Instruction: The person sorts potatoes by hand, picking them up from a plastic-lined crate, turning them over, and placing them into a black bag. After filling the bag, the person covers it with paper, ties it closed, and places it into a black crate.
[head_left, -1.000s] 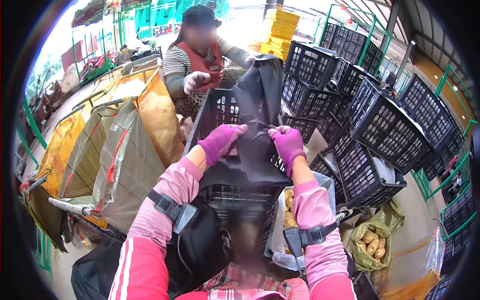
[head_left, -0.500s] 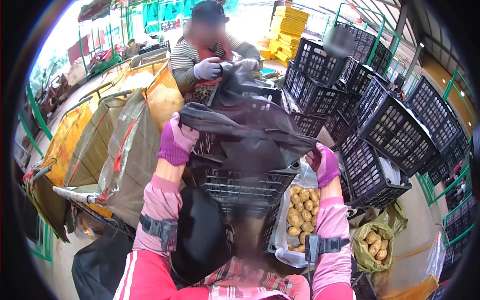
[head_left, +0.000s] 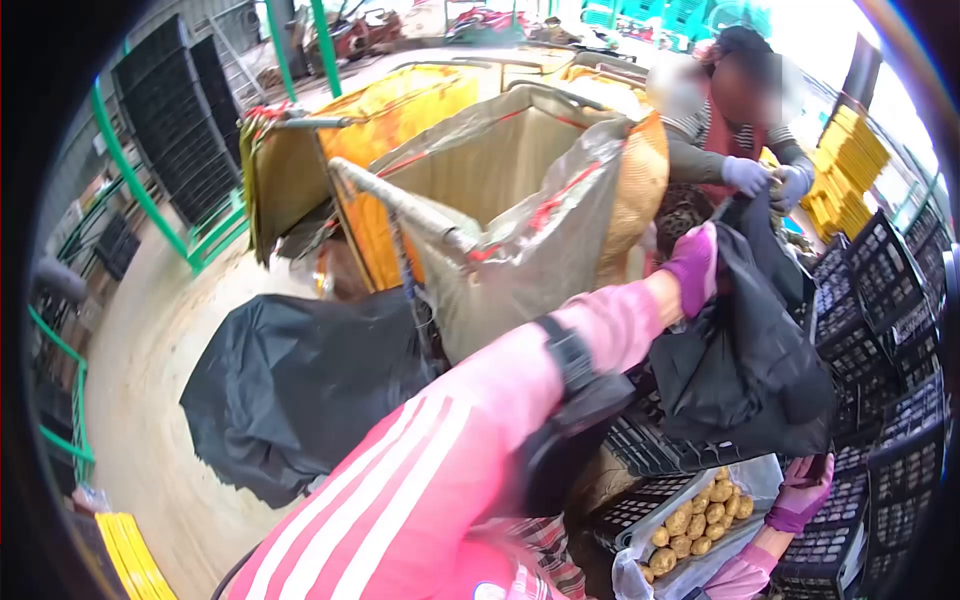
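Observation:
A black cloth [head_left: 745, 345] is stretched over a black plastic crate [head_left: 650, 445] and hangs in folds. My left hand [head_left: 694, 265], in a pink and purple glove, is closed on the cloth's near-left edge. At the lower right my right hand [head_left: 803, 492], gloved alike, pinches the cloth's bottom corner, its fingertips partly hidden. Across from me a co-worker's gloved hands [head_left: 768, 185] are at the far end of the cloth. Just left of my right hand, a lined crate of potatoes [head_left: 690, 535] stands below the cloth.
A frame-held grey sack [head_left: 540, 260] stands left of the cloth, with an orange sack [head_left: 400, 110] behind. Another black cloth [head_left: 300, 385] covers something on the floor. Stacked black crates [head_left: 905, 420] line the right. Yellow crates [head_left: 845, 170] are piled farther back.
My view has swung left, so the cloth and co-worker now appear farther right. My hands keep hold of the cloth, whose near side now hangs lower and more bunched.

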